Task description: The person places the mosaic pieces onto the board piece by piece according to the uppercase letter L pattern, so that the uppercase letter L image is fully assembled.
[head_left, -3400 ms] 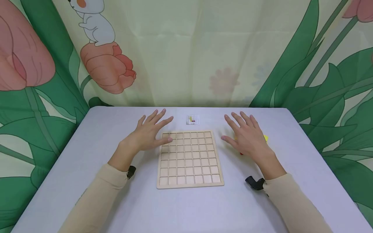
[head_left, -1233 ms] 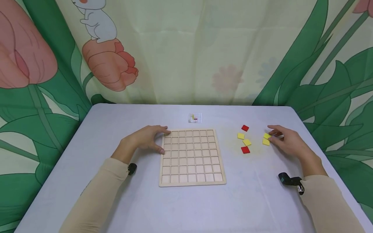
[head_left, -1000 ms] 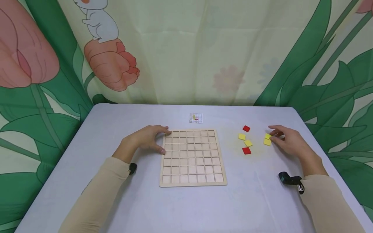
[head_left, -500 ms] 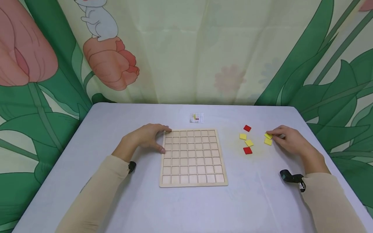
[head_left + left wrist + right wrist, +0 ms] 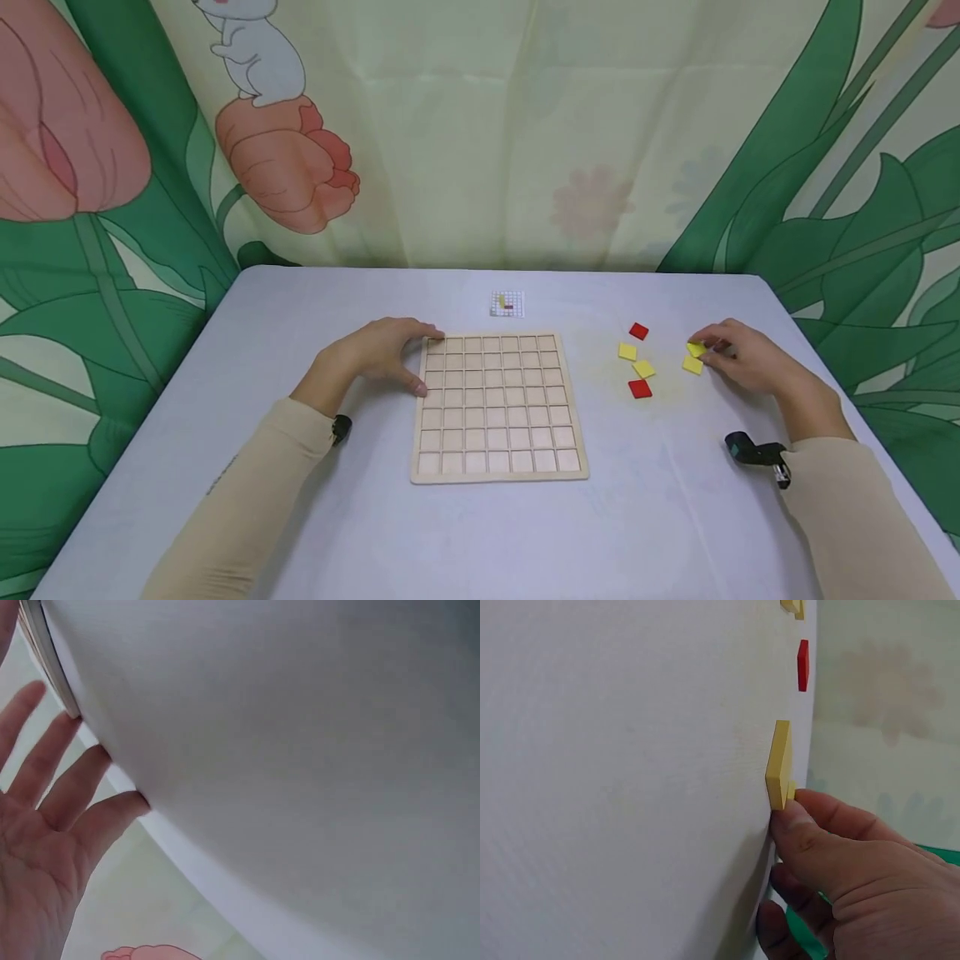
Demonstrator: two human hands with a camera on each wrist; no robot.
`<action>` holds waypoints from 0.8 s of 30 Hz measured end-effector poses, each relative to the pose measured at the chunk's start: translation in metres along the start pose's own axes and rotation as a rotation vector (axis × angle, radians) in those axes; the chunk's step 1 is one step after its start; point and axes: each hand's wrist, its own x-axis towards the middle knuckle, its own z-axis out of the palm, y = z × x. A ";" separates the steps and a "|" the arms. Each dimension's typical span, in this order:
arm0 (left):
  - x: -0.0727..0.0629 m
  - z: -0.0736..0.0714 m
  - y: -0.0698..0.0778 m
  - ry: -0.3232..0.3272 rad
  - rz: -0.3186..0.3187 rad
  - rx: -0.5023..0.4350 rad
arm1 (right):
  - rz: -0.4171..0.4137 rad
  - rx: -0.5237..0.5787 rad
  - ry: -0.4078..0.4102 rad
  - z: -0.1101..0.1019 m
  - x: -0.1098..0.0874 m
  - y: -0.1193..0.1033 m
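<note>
A square wooden grid board (image 5: 495, 415) lies flat in mid-table. My left hand (image 5: 367, 354) is at its far left corner, thumb and index tips on the left edge; in the left wrist view the fingers (image 5: 79, 780) are spread, tips down by the board's side. Over on the right, my right hand (image 5: 746, 358) pinches a small yellow square tile (image 5: 696, 349) between thumb and fingertips. Just in front of it lies a second yellow tile (image 5: 692, 365). The right wrist view shows the thumb (image 5: 802, 832) largely hiding the pinched tile (image 5: 792, 790).
Between board and right hand lie two more yellow tiles, one farther (image 5: 627, 351) and one nearer (image 5: 643, 369), with a red tile behind (image 5: 638, 331) and another red tile in front (image 5: 640, 388). A small printed grid card (image 5: 507, 304) lies beyond the board. A patterned curtain (image 5: 480, 142) hangs behind the table.
Both hands hovered spread earlier. My left hand has come down to the board's left edge; the right moved right, uncovering the tiles, and its fingertips have closed on a yellow tile.
</note>
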 end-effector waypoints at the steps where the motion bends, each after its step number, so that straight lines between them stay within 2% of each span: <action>1: 0.001 0.000 0.001 0.001 0.004 0.001 | 0.011 0.006 0.000 0.000 -0.001 0.001; 6: 0.004 0.001 0.002 0.013 0.018 -0.010 | 0.057 0.035 0.017 0.000 -0.005 0.003; 10: 0.004 0.002 0.002 0.029 0.033 -0.026 | 0.062 0.047 0.053 -0.003 -0.009 0.002; 16: 0.002 0.005 -0.001 0.032 0.013 -0.039 | 0.035 0.082 0.067 -0.006 -0.013 -0.007; 24: -0.001 0.003 -0.003 0.025 0.056 -0.018 | -0.026 0.080 0.142 -0.012 -0.016 -0.031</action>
